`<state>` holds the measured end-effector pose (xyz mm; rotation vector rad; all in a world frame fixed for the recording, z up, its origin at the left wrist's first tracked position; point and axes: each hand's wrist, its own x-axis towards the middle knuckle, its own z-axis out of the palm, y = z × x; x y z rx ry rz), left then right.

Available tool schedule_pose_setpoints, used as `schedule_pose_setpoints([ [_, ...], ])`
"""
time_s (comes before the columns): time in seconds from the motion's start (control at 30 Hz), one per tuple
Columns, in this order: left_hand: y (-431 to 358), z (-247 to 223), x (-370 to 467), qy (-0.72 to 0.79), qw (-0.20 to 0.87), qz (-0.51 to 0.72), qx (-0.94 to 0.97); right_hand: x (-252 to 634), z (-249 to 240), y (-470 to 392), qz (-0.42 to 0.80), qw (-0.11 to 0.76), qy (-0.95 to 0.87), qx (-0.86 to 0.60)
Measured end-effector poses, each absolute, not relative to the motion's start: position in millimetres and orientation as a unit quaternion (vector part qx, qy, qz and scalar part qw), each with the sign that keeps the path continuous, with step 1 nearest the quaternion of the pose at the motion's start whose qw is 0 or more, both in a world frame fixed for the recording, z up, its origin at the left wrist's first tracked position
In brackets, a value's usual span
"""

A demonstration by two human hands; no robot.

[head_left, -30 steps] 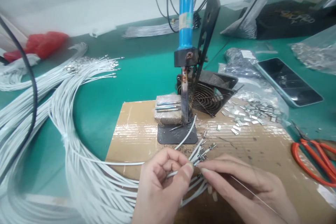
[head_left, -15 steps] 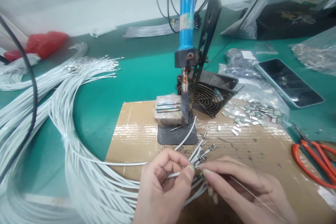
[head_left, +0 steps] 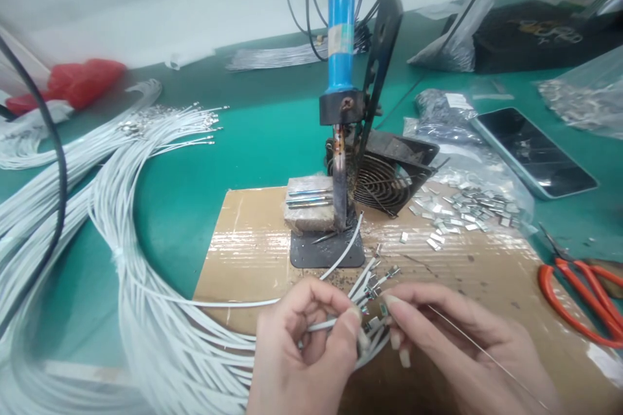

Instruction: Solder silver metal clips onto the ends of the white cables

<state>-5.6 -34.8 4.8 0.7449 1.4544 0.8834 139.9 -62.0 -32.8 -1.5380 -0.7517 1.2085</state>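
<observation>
Thumb and fingers of my left hand (head_left: pixel 311 350) are closed on a white cable (head_left: pixel 322 325), just below the soldering stand. To its right, my right hand (head_left: pixel 452 337) is closed in a pinch on a small green-and-silver connector (head_left: pixel 383 308). A thin solder wire (head_left: pixel 479 348) also runs through that hand, trailing to the lower right. A small gap separates the two sets of fingertips. Beyond them lie several cable ends with metal connectors (head_left: pixel 389 273). A blue-handled soldering iron (head_left: pixel 341 39) stands upright, clamped with its tip end down over a dark metal base (head_left: pixel 327 254).
White cable bundles (head_left: pixel 146 298) fill the left side. Cardboard (head_left: pixel 243 233) covers the work area. A small fan (head_left: pixel 384 175), loose metal connectors (head_left: pixel 467 211), a phone (head_left: pixel 535 152) and orange-handled scissors (head_left: pixel 579 292) are on the right. A red bag (head_left: pixel 87 81) lies far left.
My right hand has drawn slightly away to the right from my left fingertips, and the green-and-silver connector now shows between its fingers. My left hand stays nearly in place.
</observation>
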Motion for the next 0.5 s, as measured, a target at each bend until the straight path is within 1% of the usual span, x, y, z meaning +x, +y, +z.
schedule_pose_setpoints([
  [0.13, -34.7, 2.6, -8.4, 0.615, 0.596, 0.375, 0.354, 144.0, -38.4, -56.6, 0.53, 0.503, -0.346, -0.588],
  [0.33, -31.5, 6.3, -6.9, 0.618, 0.593, 0.373, 0.355, 144.0, -41.2, -56.8, 0.554, 0.502, -0.359, -0.558],
  [0.5, -29.0, 6.0, -5.8, 0.613, 0.59, 0.386, 0.357, 146.3, -42.8, -59.6, 0.586, 0.473, -0.361, -0.551],
])
